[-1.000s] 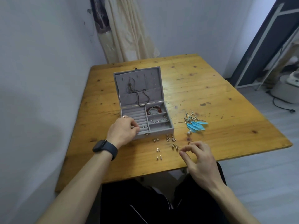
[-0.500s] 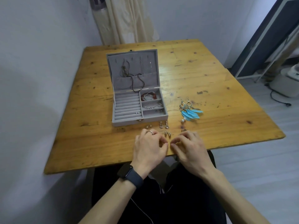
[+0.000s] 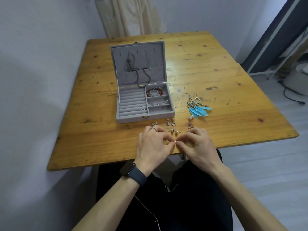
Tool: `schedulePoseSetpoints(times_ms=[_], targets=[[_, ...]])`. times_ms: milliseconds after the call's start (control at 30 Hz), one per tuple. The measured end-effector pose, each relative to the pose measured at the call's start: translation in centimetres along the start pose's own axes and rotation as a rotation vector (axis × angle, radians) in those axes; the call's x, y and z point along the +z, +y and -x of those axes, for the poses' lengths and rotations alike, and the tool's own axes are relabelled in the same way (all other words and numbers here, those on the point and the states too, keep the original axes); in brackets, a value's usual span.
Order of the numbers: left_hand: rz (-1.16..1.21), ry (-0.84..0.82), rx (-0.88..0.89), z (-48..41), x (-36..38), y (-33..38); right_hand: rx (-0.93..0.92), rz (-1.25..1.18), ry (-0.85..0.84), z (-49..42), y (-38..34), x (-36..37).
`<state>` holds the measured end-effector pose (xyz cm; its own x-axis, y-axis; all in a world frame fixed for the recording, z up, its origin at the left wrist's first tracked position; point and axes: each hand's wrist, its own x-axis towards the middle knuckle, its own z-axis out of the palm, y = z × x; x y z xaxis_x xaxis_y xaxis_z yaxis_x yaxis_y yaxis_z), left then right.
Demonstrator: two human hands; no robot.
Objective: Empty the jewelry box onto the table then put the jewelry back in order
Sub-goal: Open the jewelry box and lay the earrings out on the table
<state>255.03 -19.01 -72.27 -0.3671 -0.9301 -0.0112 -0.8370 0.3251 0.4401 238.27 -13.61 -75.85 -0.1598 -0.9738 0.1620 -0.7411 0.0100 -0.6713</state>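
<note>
A grey velvet jewelry box (image 3: 128, 120) stands open on the wooden table (image 3: 233, 100), with cords hanging in its raised lid (image 3: 160, 47). A red bracelet (image 3: 154, 91) and a silver chain (image 3: 158, 102) lie in its right compartments; a small stud (image 3: 143, 109) sits in the ring rolls. Blue feather earrings (image 3: 198, 107) lie to the right of the box, and several small earrings (image 3: 170, 123) lie in front of it. My left hand (image 3: 153, 145) and my right hand (image 3: 196, 145) meet near the table's front edge, both pinching one tiny gold earring (image 3: 175, 141).
A white wall runs close along the table's left side. A cream curtain (image 3: 131, 15) hangs behind the far edge. On the right stand a dark frame (image 3: 273, 39) and a white appliance (image 3: 301, 77) with a cable on the grey floor. My black-clad legs are under the table.
My left hand left the box's ring rolls and came down to the front edge. Both hands drew together there and now pinch a small earring between them.
</note>
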Motion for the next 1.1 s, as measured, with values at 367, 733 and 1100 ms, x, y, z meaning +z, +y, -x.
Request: schedulePoseSetpoints(times_ms=[367, 733, 1100], targets=[[0.008, 0.035, 0.033, 0.1, 0.1, -0.2, 0.007, -0.011, -0.017, 0.1, 0.0, -0.4], [0.028, 0.048, 0.056, 0.1, 0.3, -0.4, 0.013, 0.0, -0.026, 0.1, -0.1, -0.5], [0.078, 0.126, 0.085, -0.2, -1.0, -1.3, 0.013, -0.066, 0.02, 0.1, -0.7, -0.8]])
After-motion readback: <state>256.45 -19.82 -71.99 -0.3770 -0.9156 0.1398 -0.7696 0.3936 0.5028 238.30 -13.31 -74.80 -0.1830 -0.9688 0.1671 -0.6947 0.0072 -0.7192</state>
